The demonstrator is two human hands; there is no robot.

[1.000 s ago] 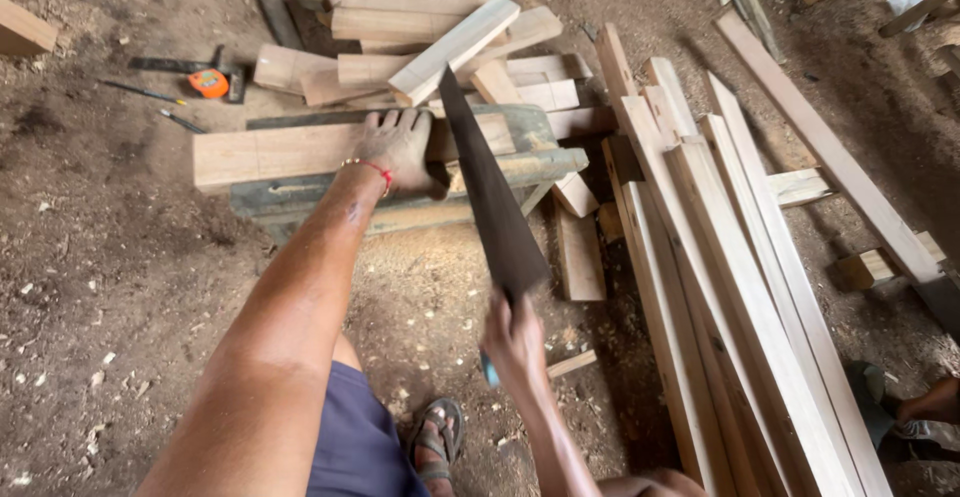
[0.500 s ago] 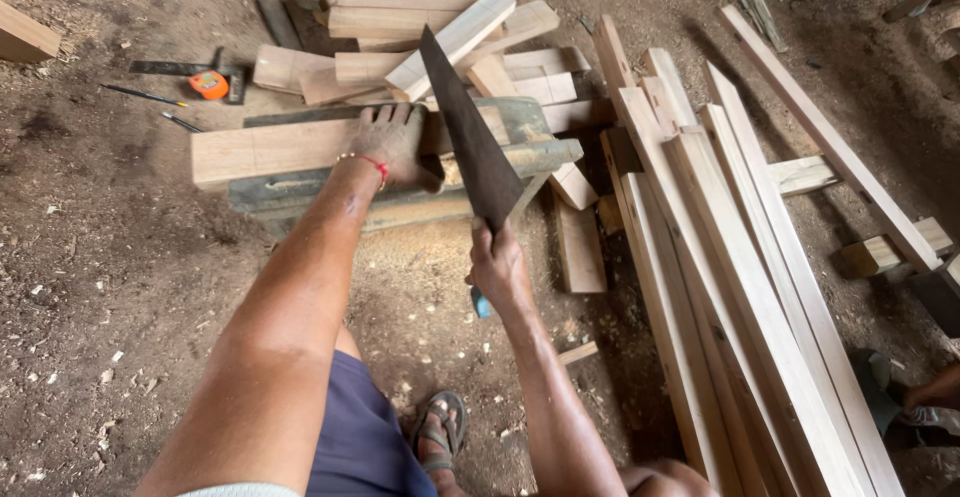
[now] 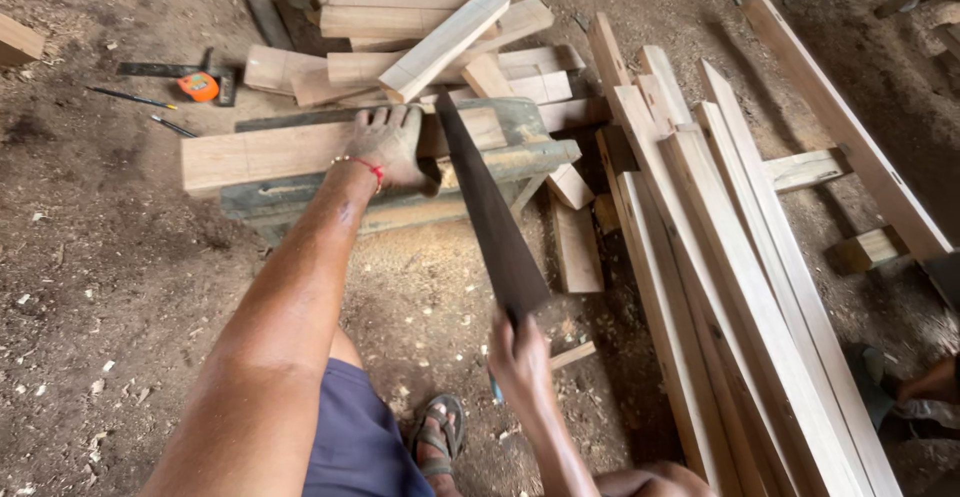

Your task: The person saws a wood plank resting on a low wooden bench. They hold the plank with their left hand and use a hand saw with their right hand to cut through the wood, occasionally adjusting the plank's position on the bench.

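a: what kind of place is this?

b: pretty clearly a rough carpentry workshop. bare dirt floor (image 3: 110,287) with sawdust and chips all over, a heap of cut wood offcuts (image 3: 430,27), long planks (image 3: 740,257) laid out on the right.

a: any tools?

b: yep, a handsaw (image 3: 490,217) over a worn sawhorse (image 3: 520,162), plus an orange tape measure (image 3: 198,86) and pencils (image 3: 130,98) lying in the dirt.

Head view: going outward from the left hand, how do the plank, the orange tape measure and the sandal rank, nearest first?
1. Plank: directly under the left hand.
2. Orange tape measure: on the ground, beyond the plank to the left.
3. Sandal: farthest, by the person's body.
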